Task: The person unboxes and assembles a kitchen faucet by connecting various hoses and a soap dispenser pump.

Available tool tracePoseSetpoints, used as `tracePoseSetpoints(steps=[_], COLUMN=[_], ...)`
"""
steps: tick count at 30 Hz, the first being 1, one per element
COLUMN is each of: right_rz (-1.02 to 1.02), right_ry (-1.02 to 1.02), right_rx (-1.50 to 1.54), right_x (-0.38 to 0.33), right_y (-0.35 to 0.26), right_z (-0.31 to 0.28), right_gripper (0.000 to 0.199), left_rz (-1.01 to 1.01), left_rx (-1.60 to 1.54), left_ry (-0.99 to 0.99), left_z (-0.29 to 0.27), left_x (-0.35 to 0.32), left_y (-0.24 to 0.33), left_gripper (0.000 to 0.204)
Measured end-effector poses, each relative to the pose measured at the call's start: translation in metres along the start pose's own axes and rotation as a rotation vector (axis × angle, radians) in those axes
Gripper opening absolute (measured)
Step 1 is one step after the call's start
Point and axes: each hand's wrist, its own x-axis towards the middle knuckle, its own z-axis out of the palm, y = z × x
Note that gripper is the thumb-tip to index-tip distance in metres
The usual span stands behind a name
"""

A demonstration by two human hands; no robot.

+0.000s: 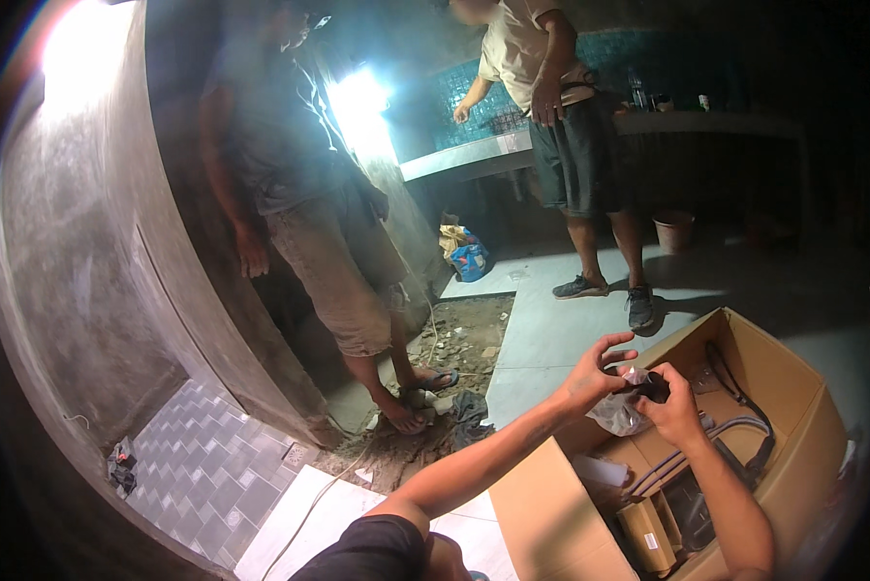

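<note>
Both my hands are raised over an open cardboard box (793, 426). My left hand (595, 376) pinches a crumpled clear plastic bag (617, 416) between thumb and fingers, some fingertips lifted away. Close beside it, my right hand (675, 414) is closed around a small black part (656, 387) that touches the bag; its exact kind is hidden by the fingers. Below, inside the box, lie grey hoses or cables (692, 447), a black cable (730, 378), a small brown carton (645, 535) and a whitish piece (600, 471).
One person (309, 213) stands in sandals by a rubble-filled strip of floor (469, 334). Another person (585, 145) stands near a counter (469, 155). A bucket (674, 232) and a blue-yellow sack (466, 257) sit behind. A pale cord (309, 508) crosses the floor tiles.
</note>
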Motion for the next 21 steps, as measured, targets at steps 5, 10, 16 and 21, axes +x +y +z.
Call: tracePoseSetpoints(steps=[5, 10, 16, 21], right_rz=[0.088, -0.032, -0.09, -0.016], right_ry=[0.088, 0.148, 0.114, 0.032], right_rx=[-0.036, -0.178, -0.417, -0.43], right_x=[0.004, 0.003, 0.0, 0.008], right_y=[-0.012, -0.031, -0.049, -0.063], right_z=[0.005, 0.018, 0.001, -0.009], right_gripper=[0.038, 0.043, 0.022, 0.019], left_rz=[0.181, 0.221, 0.152, 0.12], left_rx=[0.605, 0.737, 0.463, 0.547], left_ry=[-0.221, -0.096, 0.011, 0.017], left_z=[0.005, 0.022, 0.037, 0.037], left_x=[-0.015, -0.02, -0.02, -0.02], left_y=[-0.015, -0.029, -0.028, -0.017], left_gripper=[0.102, 0.038, 0.036, 0.045])
